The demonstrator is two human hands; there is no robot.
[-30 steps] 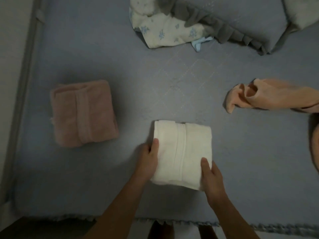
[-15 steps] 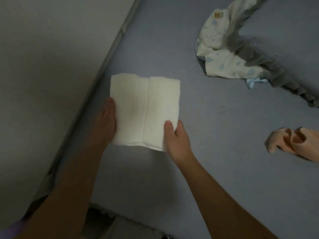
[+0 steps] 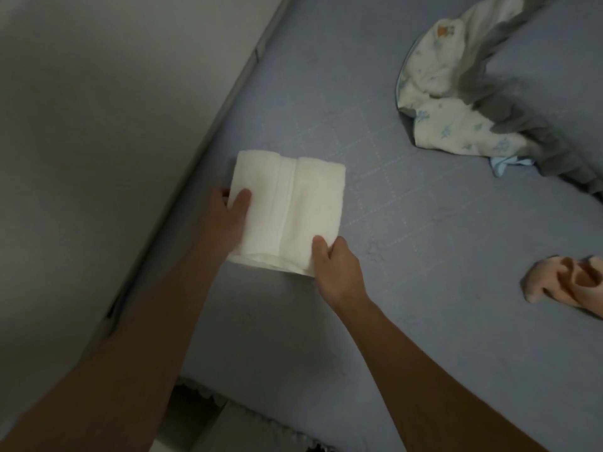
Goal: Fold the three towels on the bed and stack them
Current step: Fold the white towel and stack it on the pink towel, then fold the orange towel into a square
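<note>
White terry, folded square, one towel (image 3: 288, 213) sits near the bed's (image 3: 424, 288) left edge beside the wall (image 3: 98, 109). Left hand (image 3: 228, 220) grips its left side, thumb on top; right hand (image 3: 336, 272) pinches the near right corner. One printed cloth (image 3: 456, 125) lies farther right, lettering unreadable. One peach towel (image 3: 567, 282) lies crumpled at the right edge.
</note>
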